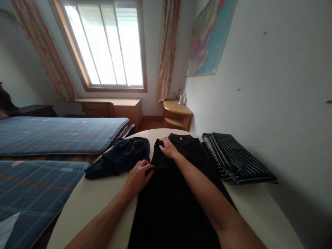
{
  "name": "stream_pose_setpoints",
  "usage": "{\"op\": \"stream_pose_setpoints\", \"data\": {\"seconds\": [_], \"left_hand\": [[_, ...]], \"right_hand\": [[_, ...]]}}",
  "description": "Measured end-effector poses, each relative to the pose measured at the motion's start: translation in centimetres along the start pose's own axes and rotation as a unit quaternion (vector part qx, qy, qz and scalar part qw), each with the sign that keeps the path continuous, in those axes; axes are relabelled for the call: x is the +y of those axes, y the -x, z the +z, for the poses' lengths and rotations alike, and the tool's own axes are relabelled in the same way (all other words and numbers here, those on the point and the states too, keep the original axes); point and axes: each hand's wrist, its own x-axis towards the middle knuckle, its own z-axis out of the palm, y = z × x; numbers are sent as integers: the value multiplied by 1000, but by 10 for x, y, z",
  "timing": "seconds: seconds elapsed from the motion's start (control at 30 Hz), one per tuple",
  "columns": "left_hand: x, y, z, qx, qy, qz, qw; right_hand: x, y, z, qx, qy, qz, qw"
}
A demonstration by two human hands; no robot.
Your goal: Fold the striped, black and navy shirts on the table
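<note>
Matte black collared shirt (166, 197) lies flat under the half-open right hand (168, 148), and left hand (138, 175) pinches its edge!

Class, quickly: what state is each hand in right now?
Left hand: seems closed, pinching the edge of the black garment.
Right hand: touching it near the collar; grip unclear.

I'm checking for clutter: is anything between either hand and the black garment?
Nothing visible. The left hand touches the black garment at its edge; the right hand rests on it near the collar. The navy garment and striped cloth lie to either side.
</note>
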Motion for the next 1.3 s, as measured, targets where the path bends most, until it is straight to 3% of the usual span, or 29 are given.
{"op": "stream_pose_setpoints", "data": {"seconds": [0.27,0.47,0.73,0.9,1.3], "left_hand": [[-4,4,-1,-38,-8,41,998],[-2,7,-2,-14,-34,-74,997],[17,5,-7,-48,-95,-169,980],[14,4,-5,-52,-79,-174,980],[23,5,-8,-63,-167,-221,959]], "right_hand": [[1,53,-32,-6,111,-38,993],[-4,94,-27,-124,136,17,983],[-25,122,-25,-74,148,-1,986],[-45,152,-19,-132,126,-38,982],[-46,160,-13,-95,115,-51,987]]}}
